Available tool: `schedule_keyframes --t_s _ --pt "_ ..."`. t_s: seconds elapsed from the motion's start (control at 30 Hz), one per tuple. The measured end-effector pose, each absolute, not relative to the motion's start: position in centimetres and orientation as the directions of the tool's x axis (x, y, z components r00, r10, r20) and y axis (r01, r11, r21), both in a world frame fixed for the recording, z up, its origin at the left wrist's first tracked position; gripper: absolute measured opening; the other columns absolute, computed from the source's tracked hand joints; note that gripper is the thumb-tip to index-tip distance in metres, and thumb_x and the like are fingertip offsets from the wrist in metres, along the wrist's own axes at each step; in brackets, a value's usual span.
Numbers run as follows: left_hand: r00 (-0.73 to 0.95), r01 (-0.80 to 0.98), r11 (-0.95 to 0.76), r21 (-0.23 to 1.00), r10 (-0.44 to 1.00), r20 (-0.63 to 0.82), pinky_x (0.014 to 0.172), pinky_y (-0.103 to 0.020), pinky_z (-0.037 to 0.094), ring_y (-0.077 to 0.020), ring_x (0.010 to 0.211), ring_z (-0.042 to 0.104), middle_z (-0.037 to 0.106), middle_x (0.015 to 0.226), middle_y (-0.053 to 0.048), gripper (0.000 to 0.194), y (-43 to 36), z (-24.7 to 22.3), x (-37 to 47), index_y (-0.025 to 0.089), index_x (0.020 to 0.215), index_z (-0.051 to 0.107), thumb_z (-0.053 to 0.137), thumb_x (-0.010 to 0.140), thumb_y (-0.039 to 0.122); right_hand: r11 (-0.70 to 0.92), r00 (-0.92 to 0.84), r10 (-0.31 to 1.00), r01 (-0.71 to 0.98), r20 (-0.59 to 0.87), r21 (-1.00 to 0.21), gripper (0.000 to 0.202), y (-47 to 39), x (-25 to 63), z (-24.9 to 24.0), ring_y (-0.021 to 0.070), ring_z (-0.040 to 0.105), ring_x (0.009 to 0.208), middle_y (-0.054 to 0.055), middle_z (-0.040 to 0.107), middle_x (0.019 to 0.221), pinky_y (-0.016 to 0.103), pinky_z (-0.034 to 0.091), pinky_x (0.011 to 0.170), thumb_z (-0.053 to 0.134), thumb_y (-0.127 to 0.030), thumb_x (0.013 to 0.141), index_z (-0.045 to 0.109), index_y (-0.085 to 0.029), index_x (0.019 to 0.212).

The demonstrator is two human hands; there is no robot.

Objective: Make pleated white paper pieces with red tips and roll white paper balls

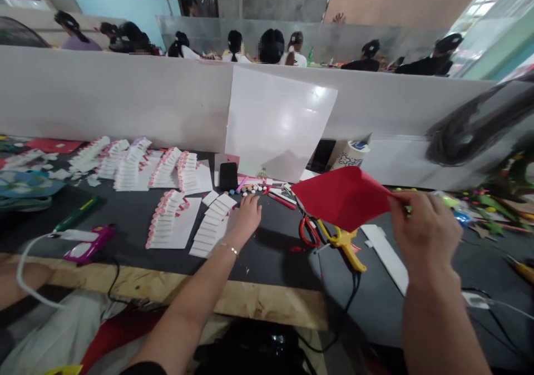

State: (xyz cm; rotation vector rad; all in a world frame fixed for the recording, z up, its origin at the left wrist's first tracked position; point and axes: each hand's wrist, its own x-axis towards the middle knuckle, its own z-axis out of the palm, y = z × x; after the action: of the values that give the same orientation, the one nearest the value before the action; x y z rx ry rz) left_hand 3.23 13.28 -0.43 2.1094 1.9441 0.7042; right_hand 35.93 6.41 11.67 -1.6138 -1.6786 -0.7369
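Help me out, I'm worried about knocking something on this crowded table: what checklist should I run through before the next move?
1. Red sheet held: ok, the right hand pinches it at one corner.
2. Left hand free: cannot tell; it is beside the small beads, but what its fingertips touch is unclear.
3. Space under the sheet clear: not ok, the yellow glue gun and scissors lie below it in view.
4. Scissor blades closed: cannot tell, the sheet hides part of them.
5. Glue gun cool: cannot tell from a picture.
6. Black cord free of snags: cannot tell, its far end is unclear.
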Motion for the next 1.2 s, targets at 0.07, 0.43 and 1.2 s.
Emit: schedule_keyframes --t_s 0.07,0.43,1.2 --pt "0.033 0.905 -0.116 0.409 0.978 0.204 0.117 -0.043 0.035 -0.0272 0.139 0.043 0.053 0.144 -0.016 0.042 14.9 -0.6 3.7 0.013 0.134 0.055 0.052 0.092 0.017 0.109 -0.058 0.639 0.994 0.767 -0.016 0.035 8.0 36.4 10.7 0.0268 0.066 0.083 0.012 0.073 0.092 0.037 0.049 0.072 0.041 -0.040 0.097 0.067 -0.021 0.084" --pt "0.117 0.951 -0.147 0.272 0.986 0.123 0.110 -0.050 0.039 -0.0340 0.140 0.040 0.051 0.145 -0.022 0.046 17.0 -2.1 5.1 0.010 0.137 0.053 0.051 0.095 0.028 -0.215 0.246 0.896 0.969 0.370 -0.123 0.026 13.0 43.6 5.7 0.0250 0.056 0.060 0.013 0.066 0.072 0.036 0.034 0.053 0.046 -0.035 0.085 0.067 -0.023 0.074" --pt "0.252 0.928 -0.282 0.243 0.956 0.147 0.119 -0.050 0.027 -0.0319 0.143 0.038 0.050 0.149 -0.016 0.047 16.9 -1.5 5.3 0.013 0.140 0.052 0.047 0.096 0.028 0.080 -0.028 0.993 0.882 0.118 -0.465 0.053 28.2 28.2 0.4 0.0157 0.066 0.101 0.012 0.064 0.131 0.027 0.052 0.082 0.040 -0.011 0.089 0.046 -0.014 0.141"
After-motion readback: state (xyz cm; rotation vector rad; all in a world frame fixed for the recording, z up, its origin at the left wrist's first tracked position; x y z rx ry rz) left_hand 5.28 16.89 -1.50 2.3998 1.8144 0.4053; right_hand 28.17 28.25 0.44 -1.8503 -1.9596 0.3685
